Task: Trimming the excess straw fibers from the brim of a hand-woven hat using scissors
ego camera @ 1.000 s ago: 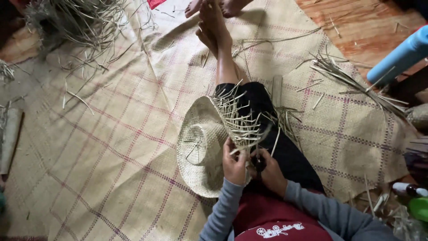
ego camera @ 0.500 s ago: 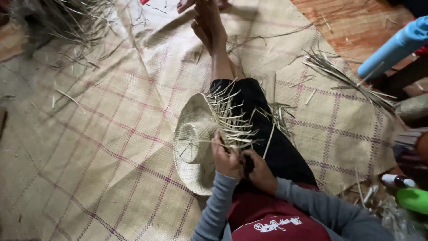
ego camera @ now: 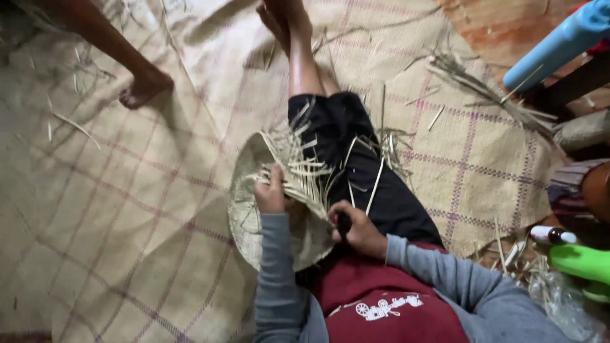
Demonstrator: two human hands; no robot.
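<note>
You have one woven straw hat (ego camera: 254, 209) at the centre of the frame, propped on your lap against the dark trousers, its loose strips (ego camera: 305, 174) fanning toward the top. Your two hands are apart. Your left hand (ego camera: 270, 190) is clamped on the strips at the hat's unfinished edge; your right hand (ego camera: 356, 228) sits just right of the hat, curled around something dark, though you cannot tell what. One checked mat (ego camera: 127, 209) lies beneath. One other person's foot (ego camera: 145, 87) stands at upper left, and one blue tube (ego camera: 559, 41) at upper right
</note>
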